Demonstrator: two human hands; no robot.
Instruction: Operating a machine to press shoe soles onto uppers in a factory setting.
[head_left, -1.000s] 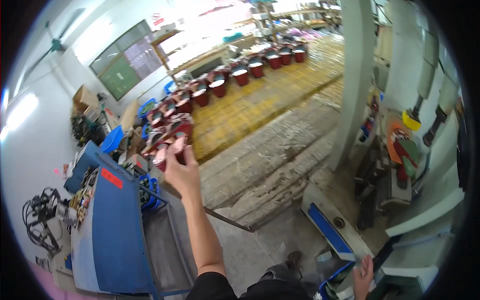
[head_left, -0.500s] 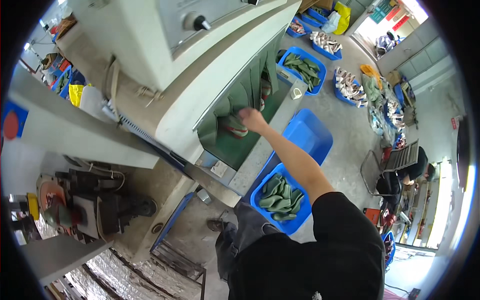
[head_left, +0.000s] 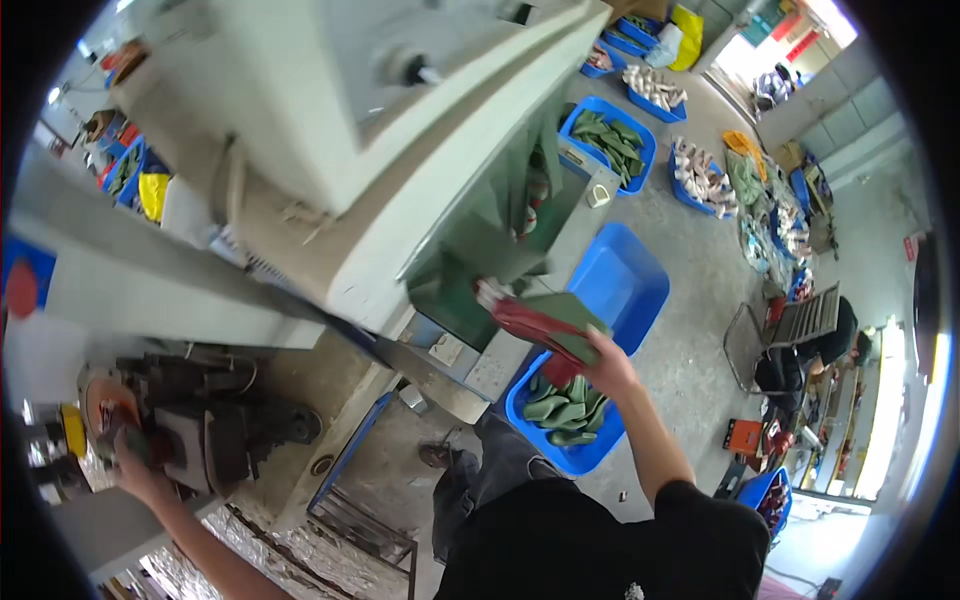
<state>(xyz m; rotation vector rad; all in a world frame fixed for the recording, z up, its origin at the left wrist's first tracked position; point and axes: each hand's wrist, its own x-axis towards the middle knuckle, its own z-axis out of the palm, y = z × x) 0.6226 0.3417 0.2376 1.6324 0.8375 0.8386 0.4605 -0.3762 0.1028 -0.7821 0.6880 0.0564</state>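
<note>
In my right hand [head_left: 611, 366] is a dark red shoe upper with a green sole-shaped face [head_left: 548, 322], gripped by its near end. It is held above the blue bin [head_left: 617, 440], which contains several green shoe lasts [head_left: 565, 412]. The far tip of the shoe points toward the machine's opening, where green curtain flaps [head_left: 490, 240] hang over a green belt [head_left: 460, 312]. At lower left, my left hand [head_left: 145, 475] closes around a dark green piece [head_left: 135, 446] at a black machine fixture, beside a round orange part [head_left: 106, 400]. Some left fingers are hidden.
An empty blue bin [head_left: 655, 290] stands right of the machine's grey ledge [head_left: 505, 362]. Farther off, another blue bin [head_left: 648, 165] has green pieces, and several hold pale shoes [head_left: 700, 180]. A metal chair [head_left: 795, 320] is at right, with a person nearby.
My right hand has drawn back from the curtained opening toward me, bringing out the red and green shoe. My left hand has come into view at the fixture. The flaps swing.
</note>
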